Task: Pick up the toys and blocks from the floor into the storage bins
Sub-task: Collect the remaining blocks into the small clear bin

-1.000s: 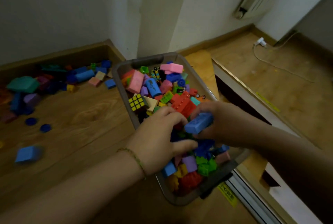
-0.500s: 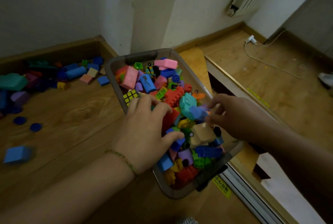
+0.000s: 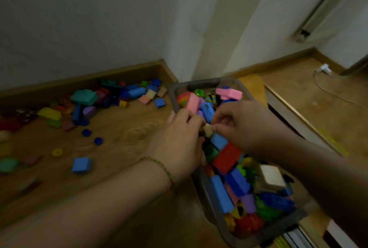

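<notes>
pinching blk (image 3: 208, 129) — l hand (image 3: 179, 144), r hand (image 3: 245, 126)

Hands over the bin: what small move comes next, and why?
Probably let the beige block drop into the bin: the right hand pinches it over the pile, the left hand beside it, and a blue block lies on the floor.

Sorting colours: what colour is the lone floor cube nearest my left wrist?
The square cube is blue; head view.

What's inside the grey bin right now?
Mixed blocks fill the bin: a red block, a blue block, a pink block. The left hand and right hand cover the middle; the bottom is buried.
</notes>
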